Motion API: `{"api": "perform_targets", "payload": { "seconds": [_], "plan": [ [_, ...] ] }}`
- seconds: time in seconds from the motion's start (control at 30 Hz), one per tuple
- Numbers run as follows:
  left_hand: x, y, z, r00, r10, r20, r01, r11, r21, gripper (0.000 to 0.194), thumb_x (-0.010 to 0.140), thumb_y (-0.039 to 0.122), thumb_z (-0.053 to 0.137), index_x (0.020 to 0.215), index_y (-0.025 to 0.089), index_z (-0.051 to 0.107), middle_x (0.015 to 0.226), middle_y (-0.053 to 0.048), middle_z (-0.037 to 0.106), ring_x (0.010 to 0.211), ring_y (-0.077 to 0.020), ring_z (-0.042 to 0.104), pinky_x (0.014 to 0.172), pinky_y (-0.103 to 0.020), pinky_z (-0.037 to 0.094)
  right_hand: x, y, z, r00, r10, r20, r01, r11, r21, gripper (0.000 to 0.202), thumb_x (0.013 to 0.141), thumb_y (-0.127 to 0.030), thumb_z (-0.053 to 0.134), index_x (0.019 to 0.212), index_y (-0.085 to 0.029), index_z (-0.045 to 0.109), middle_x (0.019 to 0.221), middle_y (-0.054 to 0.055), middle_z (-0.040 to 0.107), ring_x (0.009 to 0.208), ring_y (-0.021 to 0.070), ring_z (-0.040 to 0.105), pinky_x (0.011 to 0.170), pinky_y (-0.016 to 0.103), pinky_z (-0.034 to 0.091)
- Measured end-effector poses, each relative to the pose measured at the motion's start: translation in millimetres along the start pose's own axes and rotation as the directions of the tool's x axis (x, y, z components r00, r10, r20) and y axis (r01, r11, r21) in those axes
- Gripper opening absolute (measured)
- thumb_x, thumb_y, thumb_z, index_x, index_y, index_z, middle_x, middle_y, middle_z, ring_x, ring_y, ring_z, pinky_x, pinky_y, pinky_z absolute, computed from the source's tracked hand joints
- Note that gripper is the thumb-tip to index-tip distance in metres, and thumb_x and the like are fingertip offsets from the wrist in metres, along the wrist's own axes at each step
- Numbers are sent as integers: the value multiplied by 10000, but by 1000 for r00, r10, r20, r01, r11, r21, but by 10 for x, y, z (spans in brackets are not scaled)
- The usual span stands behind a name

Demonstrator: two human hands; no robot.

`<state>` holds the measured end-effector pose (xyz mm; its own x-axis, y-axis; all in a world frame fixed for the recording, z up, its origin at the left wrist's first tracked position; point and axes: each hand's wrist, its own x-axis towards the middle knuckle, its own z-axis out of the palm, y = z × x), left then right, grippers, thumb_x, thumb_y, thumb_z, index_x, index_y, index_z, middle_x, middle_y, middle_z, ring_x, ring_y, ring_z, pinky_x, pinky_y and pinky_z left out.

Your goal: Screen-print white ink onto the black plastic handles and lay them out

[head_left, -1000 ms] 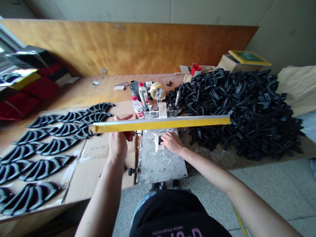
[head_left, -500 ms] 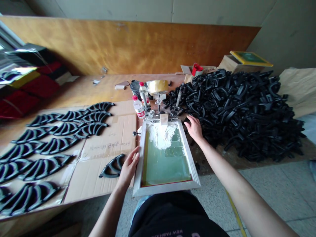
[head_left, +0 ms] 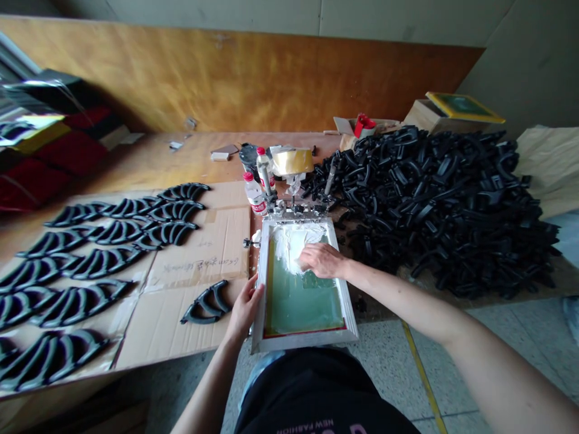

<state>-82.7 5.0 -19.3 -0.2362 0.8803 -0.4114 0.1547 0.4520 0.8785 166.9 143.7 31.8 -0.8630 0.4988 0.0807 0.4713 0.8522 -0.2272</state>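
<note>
The frame (head_left: 304, 342) lies in front of the person, its far end at the metal clamp (head_left: 296, 211) and its near end just before the black shirt (head_left: 312, 386). Inside its pale rails is a green mesh (head_left: 301, 308), with white paste (head_left: 286, 241) spread unevenly over the far part. The right hand (head_left: 322, 260) is over the near edge of the paste, knuckles up, fingers curled together; whether they clamp anything cannot be told, since the hand's back hides what is under it. The left hand (head_left: 246, 307) touches the frame's left rail, thumb on the near side of the fingers; how firmly it grips cannot be told.

Just left of that hand, 1 black part (head_left: 207, 305) lies on the cardboard (head_left: 169, 301). A knob (head_left: 247, 243) sticks out left of the frame. Further left, more ribbed parts (head_left: 120, 231) lie in slanting, overlapping rows.

Beyond the clamp stand 2 red-capped bottles (head_left: 256, 196), near a roll of yellowish tape (head_left: 294, 161) and a dark pot (head_left: 247, 155). To the right, a heap (head_left: 447, 205) of black pieces covers much of the bench (head_left: 149, 160). Behind the heap, a yellow-edged screen (head_left: 465, 107) rests tilted on a box (head_left: 423, 117). A wooden board (head_left: 253, 78) stands along the back.
</note>
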Motion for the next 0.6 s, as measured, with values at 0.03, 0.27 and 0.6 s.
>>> {"api": "perform_targets", "payload": {
  "seconds": [0.03,0.27,0.6],
  "plan": [
    [-7,16,3,1000,0,-4,0,1000,-12,744,763,607,650,1353,163,562,898,-60,732,837,-226,671,719,-274,499,-22,3,-26,999,-34,12,34,999,26,89,793,-111,606,821,-183,650,868,49,674,858,199,592,755,284,418],
    [-39,57,-11,999,-16,29,17,999,-40,759,774,605,644,1384,169,521,927,-72,735,821,-217,674,677,-263,501,-75,-26,207,989,25,-145,-29,999,-24,133,861,-115,555,918,-155,668,943,89,672,920,216,575,795,311,426],
    [-183,429,-178,999,-9,51,14,995,-97,814,720,627,691,1400,220,507,897,-50,732,760,-205,665,605,-248,486,362,399,-214,879,368,-305,-356,930,95,561,855,-279,701,1384,-310,517,1060,28,702,880,190,637,780,285,484]
  ]
}}
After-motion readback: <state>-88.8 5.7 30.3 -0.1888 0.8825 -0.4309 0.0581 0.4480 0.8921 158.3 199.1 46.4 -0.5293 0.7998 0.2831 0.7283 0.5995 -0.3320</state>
